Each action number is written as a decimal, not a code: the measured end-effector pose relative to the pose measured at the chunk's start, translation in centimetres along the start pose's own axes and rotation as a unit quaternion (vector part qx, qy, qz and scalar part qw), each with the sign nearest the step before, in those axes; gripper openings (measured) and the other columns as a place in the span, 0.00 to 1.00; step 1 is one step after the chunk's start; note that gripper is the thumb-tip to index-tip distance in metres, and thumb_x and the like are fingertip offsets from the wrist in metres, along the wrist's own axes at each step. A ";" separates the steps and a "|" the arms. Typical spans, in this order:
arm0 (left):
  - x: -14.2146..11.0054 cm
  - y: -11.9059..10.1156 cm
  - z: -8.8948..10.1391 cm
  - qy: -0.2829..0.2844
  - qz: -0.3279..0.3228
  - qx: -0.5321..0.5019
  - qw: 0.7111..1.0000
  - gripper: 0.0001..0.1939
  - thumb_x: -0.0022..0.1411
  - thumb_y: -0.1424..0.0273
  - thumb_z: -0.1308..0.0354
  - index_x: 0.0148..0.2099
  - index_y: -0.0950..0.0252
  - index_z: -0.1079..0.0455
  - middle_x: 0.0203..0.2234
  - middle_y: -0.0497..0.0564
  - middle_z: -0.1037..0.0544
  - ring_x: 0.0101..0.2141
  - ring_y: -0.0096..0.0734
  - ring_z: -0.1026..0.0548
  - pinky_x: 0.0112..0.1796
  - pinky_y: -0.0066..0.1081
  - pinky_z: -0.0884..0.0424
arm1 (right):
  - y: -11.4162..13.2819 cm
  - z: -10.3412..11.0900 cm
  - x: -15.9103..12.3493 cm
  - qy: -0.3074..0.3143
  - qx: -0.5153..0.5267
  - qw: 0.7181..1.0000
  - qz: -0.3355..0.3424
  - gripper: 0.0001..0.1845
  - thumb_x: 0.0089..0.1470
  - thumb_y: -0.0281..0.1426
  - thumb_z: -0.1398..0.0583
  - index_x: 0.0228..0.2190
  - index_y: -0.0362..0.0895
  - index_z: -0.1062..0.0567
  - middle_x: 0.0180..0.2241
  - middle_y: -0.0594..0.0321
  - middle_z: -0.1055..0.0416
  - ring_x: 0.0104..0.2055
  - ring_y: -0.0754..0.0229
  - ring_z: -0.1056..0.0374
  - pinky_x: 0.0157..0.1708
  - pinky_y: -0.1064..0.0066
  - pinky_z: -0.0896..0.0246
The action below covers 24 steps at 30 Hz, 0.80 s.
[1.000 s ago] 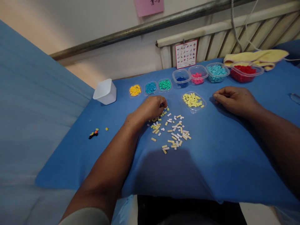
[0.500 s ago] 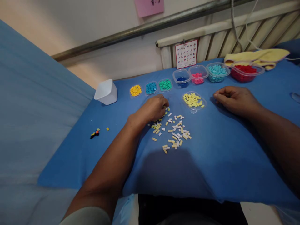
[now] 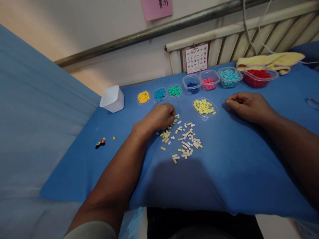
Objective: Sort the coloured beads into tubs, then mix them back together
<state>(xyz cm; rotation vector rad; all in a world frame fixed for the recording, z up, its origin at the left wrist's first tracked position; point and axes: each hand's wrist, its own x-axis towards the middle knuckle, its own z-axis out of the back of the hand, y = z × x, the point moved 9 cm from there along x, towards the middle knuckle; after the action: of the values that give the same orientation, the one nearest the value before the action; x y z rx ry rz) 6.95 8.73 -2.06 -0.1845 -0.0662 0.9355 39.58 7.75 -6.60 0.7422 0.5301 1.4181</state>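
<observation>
Head view: the left hand (image 3: 168, 113) curls over loose white and pale-yellow plastic bricks (image 3: 188, 144) on the blue tabletop (image 3: 229, 159); its grip is hidden. The half-curled right hand (image 3: 246, 103), contents indeterminate, lies near a clear plastic tray (image 3: 205, 117). Dragging the left hand could scatter bricks.

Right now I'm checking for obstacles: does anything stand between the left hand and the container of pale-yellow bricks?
Nothing visible does: blue cloth shows between the left hand and the container of pale-yellow bricks. The loose bricks lie below that line in the picture.
</observation>
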 end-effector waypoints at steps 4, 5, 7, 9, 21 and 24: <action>0.0 0.0 -0.1 0.004 -0.007 -0.013 1.000 0.10 0.63 0.78 0.41 0.42 0.63 0.19 0.37 0.54 0.16 0.35 0.37 0.22 0.38 0.36 0.30 | -0.3 -0.1 0.1 0.001 0.007 1.000 0.006 0.18 0.60 0.45 0.35 0.39 0.44 0.15 0.34 0.56 0.15 0.36 0.52 0.24 0.39 0.61 0.32; -0.1 -0.1 0.0 0.001 -0.013 -0.012 1.000 0.10 0.64 0.77 0.41 0.43 0.63 0.19 0.38 0.54 0.16 0.36 0.38 0.22 0.39 0.36 0.29 | -0.4 -0.1 0.2 0.001 0.009 1.000 0.007 0.18 0.60 0.45 0.35 0.39 0.44 0.15 0.34 0.56 0.15 0.36 0.52 0.24 0.39 0.61 0.32; -0.1 0.0 0.1 -0.006 -0.023 -0.005 1.000 0.11 0.66 0.77 0.42 0.44 0.64 0.19 0.39 0.55 0.16 0.38 0.39 0.22 0.41 0.37 0.28 | -0.5 -0.2 0.2 0.002 0.010 1.000 0.009 0.17 0.61 0.45 0.35 0.39 0.45 0.15 0.34 0.56 0.15 0.36 0.52 0.23 0.40 0.61 0.32; -0.1 0.2 0.3 -0.017 -0.025 0.005 1.000 0.12 0.66 0.77 0.42 0.46 0.64 0.18 0.41 0.56 0.15 0.40 0.40 0.21 0.43 0.37 0.26 | -0.6 -0.2 0.3 0.005 0.013 1.000 0.007 0.16 0.61 0.44 0.35 0.39 0.45 0.15 0.35 0.56 0.15 0.37 0.53 0.23 0.41 0.61 0.32; 0.2 -0.1 -0.2 -0.006 0.001 -0.027 1.000 0.13 0.66 0.77 0.40 0.45 0.62 0.15 0.40 0.53 0.13 0.38 0.38 0.19 0.43 0.36 0.25 | -0.5 -0.2 0.3 -0.002 0.005 1.000 0.017 0.10 0.63 0.42 0.35 0.36 0.51 0.16 0.34 0.61 0.16 0.37 0.50 0.20 0.42 0.58 0.28; 0.1 -0.3 -0.4 0.011 -0.014 -0.022 1.000 0.13 0.65 0.77 0.40 0.46 0.61 0.16 0.41 0.52 0.14 0.39 0.38 0.19 0.42 0.36 0.26 | -0.3 -0.2 0.3 0.001 0.002 1.000 0.020 0.10 0.63 0.42 0.35 0.36 0.50 0.16 0.34 0.60 0.15 0.37 0.49 0.20 0.43 0.57 0.28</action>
<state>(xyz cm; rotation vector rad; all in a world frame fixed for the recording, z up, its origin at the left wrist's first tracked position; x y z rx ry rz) 7.33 8.56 -2.36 -0.2337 -0.0688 0.9043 39.70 8.08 -6.94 0.7588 0.5234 1.4566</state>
